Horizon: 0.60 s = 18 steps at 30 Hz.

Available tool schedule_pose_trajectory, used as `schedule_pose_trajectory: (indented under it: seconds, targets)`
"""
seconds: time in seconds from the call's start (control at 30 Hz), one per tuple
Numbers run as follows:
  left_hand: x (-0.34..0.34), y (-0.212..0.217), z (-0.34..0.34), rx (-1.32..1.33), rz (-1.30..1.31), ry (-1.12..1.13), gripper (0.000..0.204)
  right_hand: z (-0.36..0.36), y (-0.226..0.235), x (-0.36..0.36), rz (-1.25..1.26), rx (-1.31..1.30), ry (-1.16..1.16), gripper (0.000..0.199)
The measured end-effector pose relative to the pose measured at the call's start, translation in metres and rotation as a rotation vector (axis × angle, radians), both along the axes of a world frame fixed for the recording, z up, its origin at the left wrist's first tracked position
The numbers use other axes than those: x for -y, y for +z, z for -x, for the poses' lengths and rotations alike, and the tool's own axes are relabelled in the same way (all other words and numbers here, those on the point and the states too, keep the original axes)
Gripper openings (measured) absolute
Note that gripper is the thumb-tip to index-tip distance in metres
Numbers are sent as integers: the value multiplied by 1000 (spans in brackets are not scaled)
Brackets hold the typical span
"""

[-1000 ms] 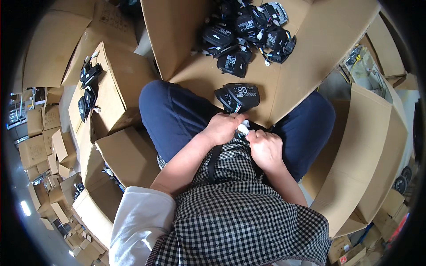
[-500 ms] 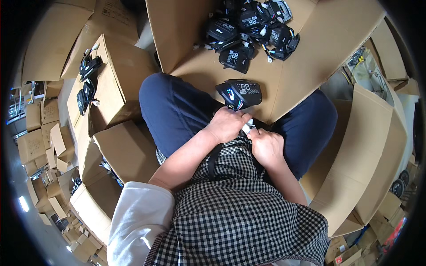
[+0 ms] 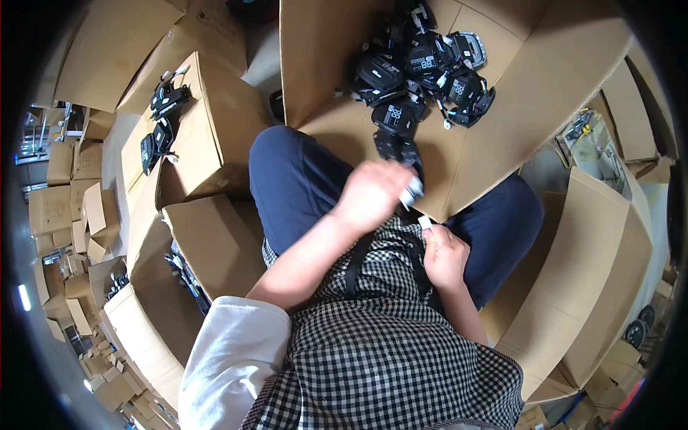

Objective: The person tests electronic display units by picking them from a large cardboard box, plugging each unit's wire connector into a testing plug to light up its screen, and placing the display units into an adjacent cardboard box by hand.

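Note:
My left hand [image 3: 376, 192], smeared by motion, is closed at the near end of a black display unit [image 3: 398, 148]. The unit is blurred and its screen looks dark. By my left fingertips is a pale blue-white connector piece [image 3: 411, 190], partly hidden. My right hand [image 3: 446, 256] rests lower, over my lap, pinching a white plug connector [image 3: 425, 222] between thumb and fingers. Beyond the unit, inside the open cardboard box [image 3: 502, 136], lies a pile of black display units [image 3: 423, 61] with wires and white plugs.
Several display units [image 3: 159, 140] lie on a closed carton [image 3: 197, 154] at my left. An open box [image 3: 147, 326] with cables stands nearer, and another open carton [image 3: 566, 265] flanks my right knee. Many cartons [image 3: 54, 215] fill the far left.
The unit's lit screen and blue lights no longer show. My left hand has moved up and apart from my right hand, which stays low with the white plug. The whole view has shifted slightly.

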<state>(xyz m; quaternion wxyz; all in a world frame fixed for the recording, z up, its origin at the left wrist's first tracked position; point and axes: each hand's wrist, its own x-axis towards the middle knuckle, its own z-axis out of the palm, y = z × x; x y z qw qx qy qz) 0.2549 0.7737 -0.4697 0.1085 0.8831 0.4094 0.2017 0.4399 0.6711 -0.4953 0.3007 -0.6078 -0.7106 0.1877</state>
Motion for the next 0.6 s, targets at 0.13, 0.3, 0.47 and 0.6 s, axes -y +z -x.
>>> schedule_pose_trajectory:
  seconds: [0.13,0.3,0.47,0.6]
  targets:
    - [-8,95,61,358,24,664,22,-9,-5,-12,30,-42,6,12]
    - [67,193,167,160,-717,1010,20,-12,1,-20,16,-36,75,14]
    - [189,291,216,-592,-367,1577,31,-19,48,44,51,-26,69,15]
    - [268,271,280,-728,39,1784,44,-19,66,59,93,-46,108,19]
